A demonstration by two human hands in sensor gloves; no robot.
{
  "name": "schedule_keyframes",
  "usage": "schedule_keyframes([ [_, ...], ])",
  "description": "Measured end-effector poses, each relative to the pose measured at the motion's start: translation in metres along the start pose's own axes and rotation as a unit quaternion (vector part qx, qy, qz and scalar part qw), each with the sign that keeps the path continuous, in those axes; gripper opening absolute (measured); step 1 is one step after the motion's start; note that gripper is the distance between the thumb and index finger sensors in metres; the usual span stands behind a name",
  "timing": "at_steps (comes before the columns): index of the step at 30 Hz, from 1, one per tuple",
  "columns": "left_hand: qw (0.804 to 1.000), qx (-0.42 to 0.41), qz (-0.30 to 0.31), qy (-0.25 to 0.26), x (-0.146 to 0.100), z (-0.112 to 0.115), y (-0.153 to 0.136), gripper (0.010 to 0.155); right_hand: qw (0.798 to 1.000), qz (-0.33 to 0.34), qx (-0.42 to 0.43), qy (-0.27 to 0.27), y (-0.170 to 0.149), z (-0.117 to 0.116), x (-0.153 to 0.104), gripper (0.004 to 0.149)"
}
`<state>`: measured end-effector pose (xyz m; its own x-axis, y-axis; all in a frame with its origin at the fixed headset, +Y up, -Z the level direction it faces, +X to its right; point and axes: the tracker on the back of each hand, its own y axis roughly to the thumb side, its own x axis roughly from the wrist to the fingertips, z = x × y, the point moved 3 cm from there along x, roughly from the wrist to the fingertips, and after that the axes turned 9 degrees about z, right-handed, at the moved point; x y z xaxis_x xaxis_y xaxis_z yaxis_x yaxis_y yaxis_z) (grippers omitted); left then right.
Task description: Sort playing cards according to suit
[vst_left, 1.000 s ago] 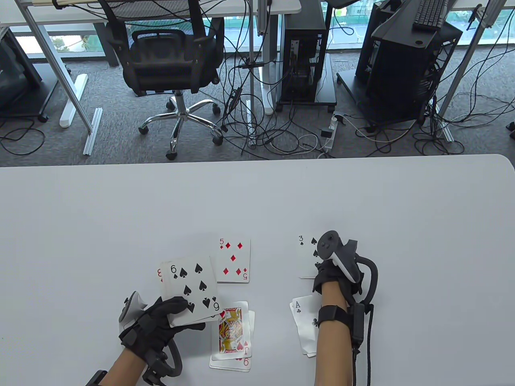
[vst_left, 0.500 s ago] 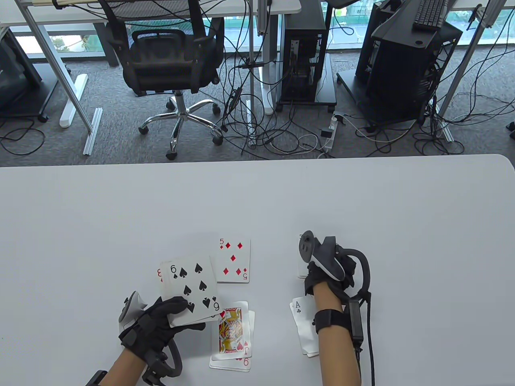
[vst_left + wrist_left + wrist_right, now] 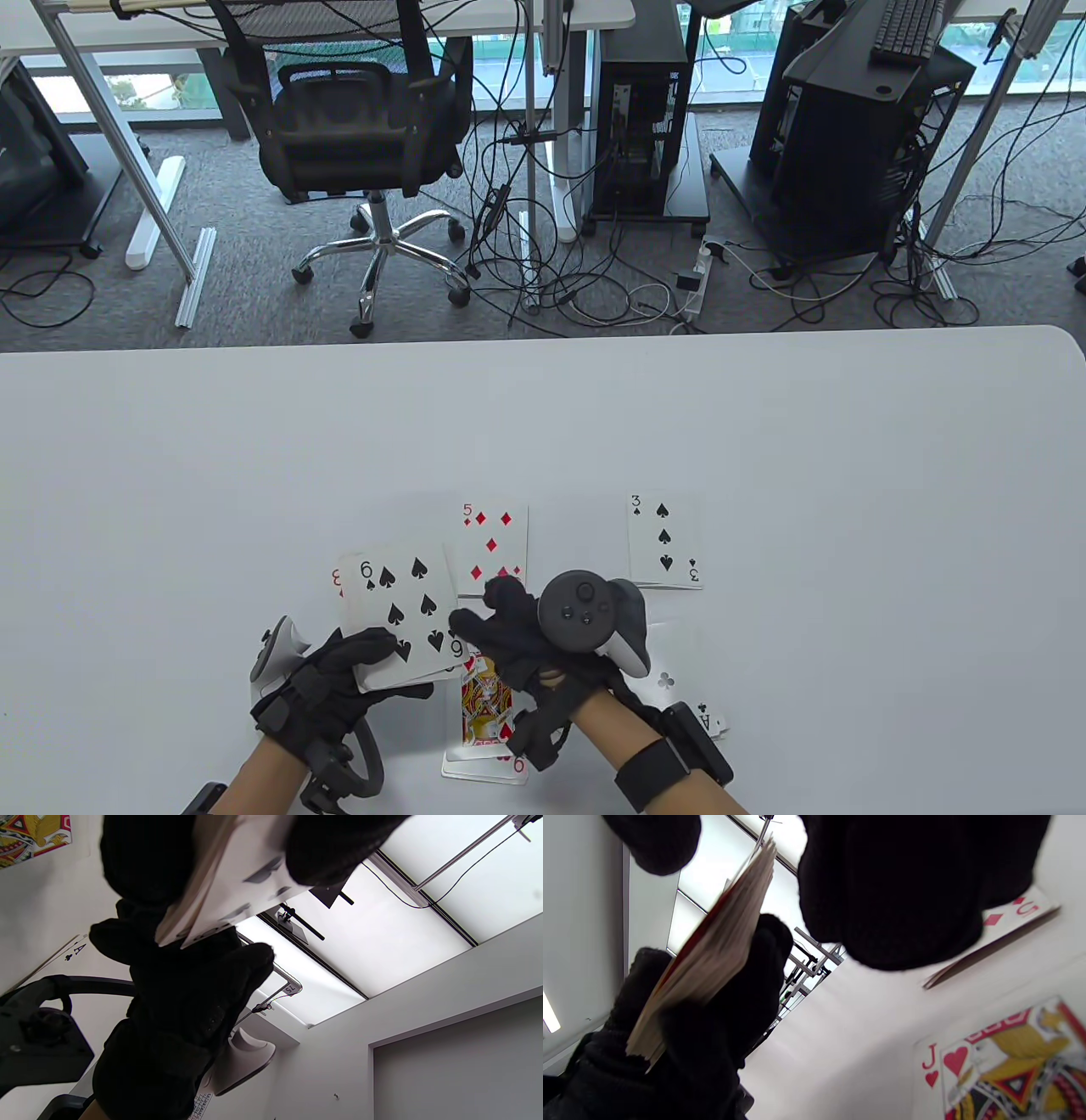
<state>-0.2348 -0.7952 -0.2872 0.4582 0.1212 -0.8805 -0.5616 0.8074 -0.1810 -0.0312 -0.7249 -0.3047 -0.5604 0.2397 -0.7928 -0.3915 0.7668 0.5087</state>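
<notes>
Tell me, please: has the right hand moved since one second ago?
Yes. The right hand has left the 3 of spades and gone left, now reaching the deck held by the left hand.

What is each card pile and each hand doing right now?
Deck: held face up in the left hand, six of spades on top.
Left hand: grips the deck.
Right hand: reaches toward the deck, holds nothing.
Five of diamonds: flat, face up.
Three of spades: flat, face up.
Jack of hearts pile: face up, partly under the right hand.
Ace of clubs pile: face up, partly hidden.
</notes>
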Motion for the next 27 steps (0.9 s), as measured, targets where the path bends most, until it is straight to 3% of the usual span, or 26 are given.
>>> schedule_keyframes([
  [3,1.000,0.000,-0.001,-0.001,0.000,0.000,0.000,0.063,1.000,0.008,-0.023,-0.010,0.003,-0.007,-0.001,0.079],
  [8,1.000,0.012,-0.008,-0.008,0.000,0.001,-0.001,0.064,0.998,0.009,-0.022,-0.066,-0.001,-0.006,-0.003,0.057],
  [16,1.000,0.012,-0.013,-0.009,0.000,0.001,-0.004,0.064,0.997,-0.005,-0.003,-0.082,-0.006,0.001,-0.005,0.042],
  [20,1.000,0.004,-0.006,-0.011,0.001,0.002,-0.003,0.063,0.996,-0.004,0.010,-0.093,-0.011,0.015,-0.006,0.039],
  [23,1.000,-0.008,0.001,-0.012,0.001,0.003,-0.002,0.063,0.991,-0.014,0.073,-0.113,-0.023,0.034,-0.007,0.038],
  [27,1.000,-0.006,0.003,-0.011,0.001,0.003,-0.002,0.063,0.982,-0.033,0.086,-0.164,-0.036,0.074,-0.011,0.038],
])
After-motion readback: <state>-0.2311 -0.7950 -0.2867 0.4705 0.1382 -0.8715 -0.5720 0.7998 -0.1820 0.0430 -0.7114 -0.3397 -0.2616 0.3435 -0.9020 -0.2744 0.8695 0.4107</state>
